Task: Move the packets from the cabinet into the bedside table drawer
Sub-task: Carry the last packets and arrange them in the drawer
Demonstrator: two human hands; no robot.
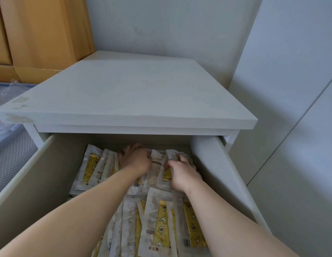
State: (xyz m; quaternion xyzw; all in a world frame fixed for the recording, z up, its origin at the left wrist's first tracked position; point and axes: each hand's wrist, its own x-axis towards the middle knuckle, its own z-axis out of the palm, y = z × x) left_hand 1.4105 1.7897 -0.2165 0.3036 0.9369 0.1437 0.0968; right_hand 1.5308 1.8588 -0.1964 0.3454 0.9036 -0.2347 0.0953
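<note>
The white bedside table (124, 93) has its drawer (37, 175) pulled open toward me. Inside lie several clear packets (157, 225) with yellow printed strips, stacked on edge and flat. Both of my arms reach into the drawer's far half. My left hand (135, 160) is curled over the packets near the back wall. My right hand (181, 173) grips a bunch of packets (168, 175), with the thumb and fingers pinched around their tops. Another group of packets (91, 167) leans at the back left.
A white cabinet door (291, 89) rises along the right. Tan wooden panels (41, 34) stand at the back left. Below them at the left edge lie plastic wrapping and a grey patterned mat (11, 156).
</note>
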